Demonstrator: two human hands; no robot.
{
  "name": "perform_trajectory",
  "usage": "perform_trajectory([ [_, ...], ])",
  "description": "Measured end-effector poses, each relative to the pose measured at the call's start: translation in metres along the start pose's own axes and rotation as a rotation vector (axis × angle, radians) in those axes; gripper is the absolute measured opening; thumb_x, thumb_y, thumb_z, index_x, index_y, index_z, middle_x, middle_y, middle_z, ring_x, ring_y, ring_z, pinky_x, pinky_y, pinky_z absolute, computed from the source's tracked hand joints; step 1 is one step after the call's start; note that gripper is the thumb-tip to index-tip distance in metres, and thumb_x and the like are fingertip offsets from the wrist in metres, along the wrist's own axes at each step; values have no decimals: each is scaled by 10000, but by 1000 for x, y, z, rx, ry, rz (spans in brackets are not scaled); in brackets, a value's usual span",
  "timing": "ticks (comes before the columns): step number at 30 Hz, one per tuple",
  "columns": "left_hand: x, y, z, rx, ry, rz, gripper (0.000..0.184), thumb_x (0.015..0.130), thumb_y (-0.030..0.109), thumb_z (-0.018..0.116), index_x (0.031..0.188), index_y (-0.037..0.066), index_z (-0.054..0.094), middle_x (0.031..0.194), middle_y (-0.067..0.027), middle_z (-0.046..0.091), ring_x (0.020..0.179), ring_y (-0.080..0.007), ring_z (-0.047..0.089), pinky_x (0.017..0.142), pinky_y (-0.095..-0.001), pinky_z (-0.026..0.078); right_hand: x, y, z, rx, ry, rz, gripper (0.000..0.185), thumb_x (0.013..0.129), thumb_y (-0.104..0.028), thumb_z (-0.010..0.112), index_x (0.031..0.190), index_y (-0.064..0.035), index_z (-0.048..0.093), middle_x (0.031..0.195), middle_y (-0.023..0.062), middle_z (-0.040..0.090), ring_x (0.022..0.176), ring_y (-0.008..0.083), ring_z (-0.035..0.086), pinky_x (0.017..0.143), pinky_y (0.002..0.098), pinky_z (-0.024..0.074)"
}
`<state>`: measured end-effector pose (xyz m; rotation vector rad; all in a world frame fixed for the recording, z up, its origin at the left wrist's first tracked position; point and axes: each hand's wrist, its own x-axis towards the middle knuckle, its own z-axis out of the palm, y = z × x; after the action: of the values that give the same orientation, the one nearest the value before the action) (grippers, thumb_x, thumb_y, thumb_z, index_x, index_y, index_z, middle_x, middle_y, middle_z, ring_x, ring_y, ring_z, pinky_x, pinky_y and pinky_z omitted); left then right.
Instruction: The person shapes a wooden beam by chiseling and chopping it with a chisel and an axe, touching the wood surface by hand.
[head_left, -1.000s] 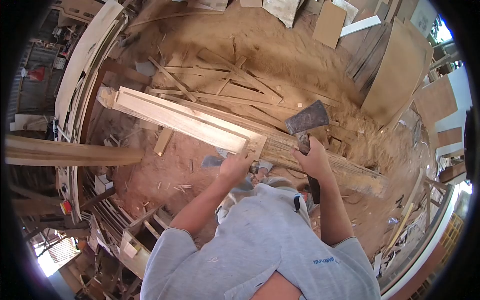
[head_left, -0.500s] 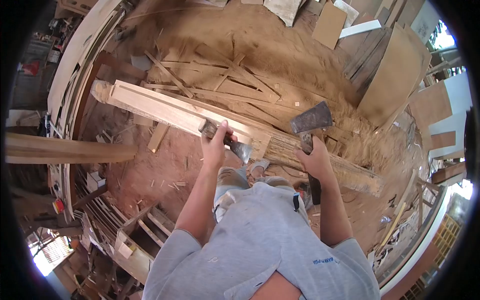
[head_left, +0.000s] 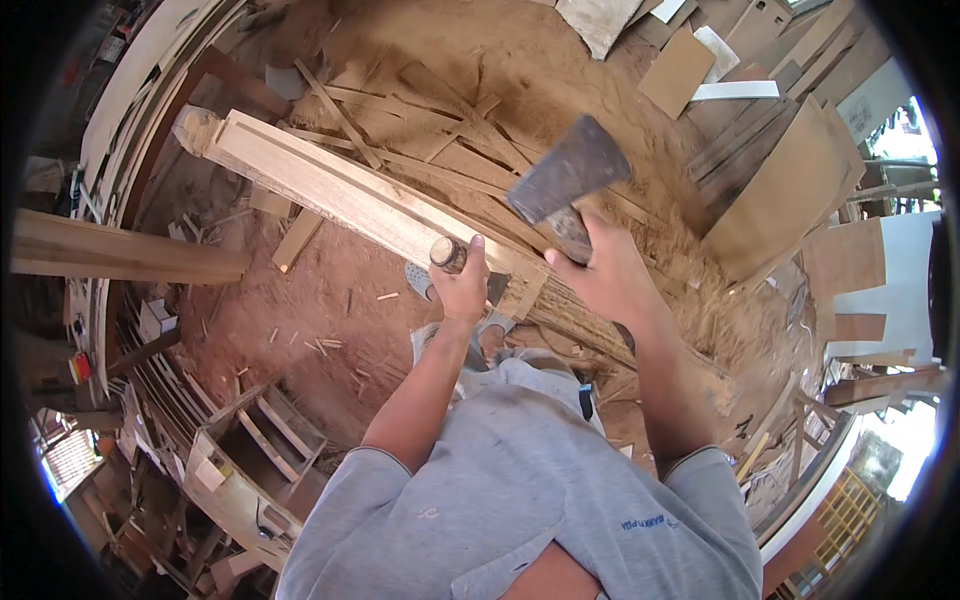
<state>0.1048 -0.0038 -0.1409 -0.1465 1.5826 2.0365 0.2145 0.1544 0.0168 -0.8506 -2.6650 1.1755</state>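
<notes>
Head view, looking down: near the centre, the person's left hand (head_left: pixel 462 292) grips a chisel (head_left: pixel 448 255), its round handle end showing above the fist. Toward 2 o'clock, the right hand (head_left: pixel 612 275) is closed around the handle of an axe (head_left: pixel 572 168), whose dark metal head sits at 1 o'clock. A long wooden beam (head_left: pixel 375 213) stretches from 10 o'clock to 4 o'clock, passing beneath both hands. Loose wood strips (head_left: pixel 345 115) lie on the earthen floor (head_left: pixel 300 310) toward 11 o'clock.

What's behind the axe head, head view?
Around the axe head, held by the right hand: thin wooden strips and brown ground. Whatever lies directly behind it is covered.
</notes>
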Motion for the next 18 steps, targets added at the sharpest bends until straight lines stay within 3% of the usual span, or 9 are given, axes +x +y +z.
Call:
perform_trajectory([
  [4, 12, -8, -13, -89, -21, -10, 230, 991, 63, 707, 794, 67, 587, 629, 23, 566, 486, -72, 494, 440, -272, 360, 42, -69, -12, -159, -55, -152, 411, 927, -221, 714, 1241, -2, 562, 959, 273, 717, 935, 468, 709, 795, 545, 562],
  [7, 7, -4, -3, -64, 2, 194, 171, 989, 37, 696, 849, 47, 599, 672, 18, 590, 510, -64, 505, 443, -275, 368, 65, -129, -7, -308, -299, -83, 415, 922, -210, 708, 1265, -9, 590, 913, 236, 736, 917, 428, 734, 767, 520, 581],
  [13, 17, -14, -1, -137, 162, 204, 115, 989, 32, 692, 934, 38, 591, 718, 9, 604, 537, -64, 514, 446, -274, 366, 93, -100, 65, -662, -609, -437, 295, 916, -171, 664, 1178, -49, 607, 891, 196, 748, 913, 385, 755, 713, 515, 591],
  [16, 18, -19, -21, -192, -12, 49, 130, 988, 40, 699, 932, 38, 582, 703, 17, 583, 536, -63, 502, 450, -268, 357, 105, -119, 61, -627, -555, -510, 218, 910, -161, 657, 1100, -56, 645, 894, 178, 755, 916, 374, 759, 734, 495, 595],
  [18, 19, -24, -27, -147, -18, 56, 138, 992, 55, 706, 931, 39, 584, 696, 21, 572, 532, -64, 495, 451, -262, 349, 105, -140, 60, -537, -468, -423, 204, 902, -156, 665, 1075, -48, 669, 908, 168, 761, 926, 364, 763, 758, 479, 600],
])
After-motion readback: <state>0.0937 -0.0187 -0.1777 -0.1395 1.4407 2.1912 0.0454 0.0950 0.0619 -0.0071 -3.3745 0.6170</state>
